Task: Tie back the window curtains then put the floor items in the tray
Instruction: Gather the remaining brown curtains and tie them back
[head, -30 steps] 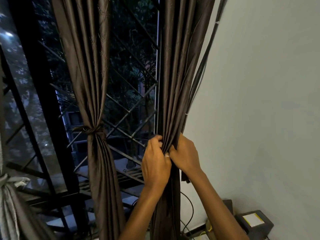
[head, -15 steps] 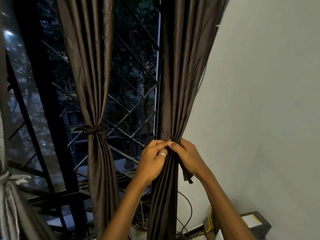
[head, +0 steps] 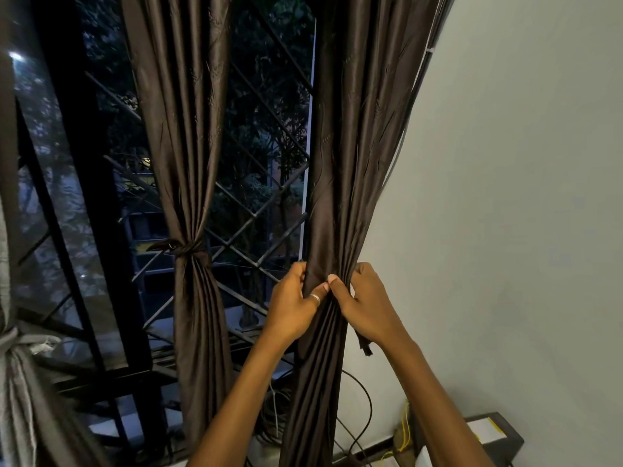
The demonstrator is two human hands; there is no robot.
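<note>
- Both hands are up at the right-hand curtain (head: 340, 197), the panel hanging just beside the pale wall (head: 505, 197), and they meet at its gathered waist.
- The left hand (head: 296, 305) wraps the bundle from the window side, fingers curled tight into the folds, a ring on one finger, thumb pressed to the front.
- The right hand (head: 367, 305) closes in from the wall side, thumb tip touching the left thumb, fingers hooked behind the cloth; between them the fabric is pinched narrow.
- A dark strip end (head: 365, 347) dangles just below the right wrist (it looks like the tie-back, though where it runs behind the cloth is hidden).
- The middle curtain (head: 188, 163) is already cinched with its own knot (head: 187, 248), and a grey curtain (head: 13, 365) at the far left edge is bound too, so this seems to be the last panel.
- To do it well, the person should keep the pleats stacked flat, hold the bunch firmly with one hand, and bring the strip round at the height of the neighbouring knot so the panels match.
- Slack is the risk: loosen too soon and the slippery-looking satin will likely fan out again.
- Cables (head: 357, 429) and a dark box (head: 488, 436) sit low by the wall; the tray is not in view, so the floor items come later.
</note>
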